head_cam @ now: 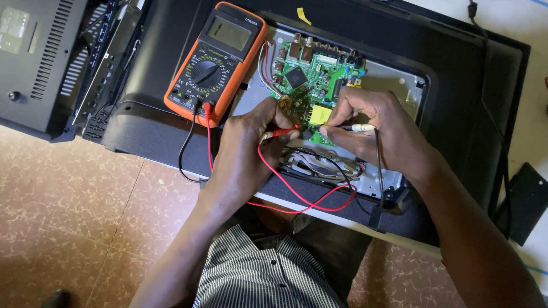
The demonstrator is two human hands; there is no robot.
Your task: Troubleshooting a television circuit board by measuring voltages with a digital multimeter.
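Hands: red probe (281, 133) is pinched by left hand (249, 142); black probe (357, 128) by right hand (374, 128).
Obstacles: circuit board (311, 85) is crowded by multimeter (216, 61) at its left.
Room: bare metal lies right of the board.

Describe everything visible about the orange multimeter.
The multimeter is a handheld meter in an orange rubbery casing with a dark face. A grey rectangular display sits at its far end and looks blank; below it is a round black selector dial ringed by small markings. It lies flat, face up and slightly tilted, on the black back shell of the opened appliance, left of the green circuit board. A red lead and a black lead plug into its near edge. No hand touches it.
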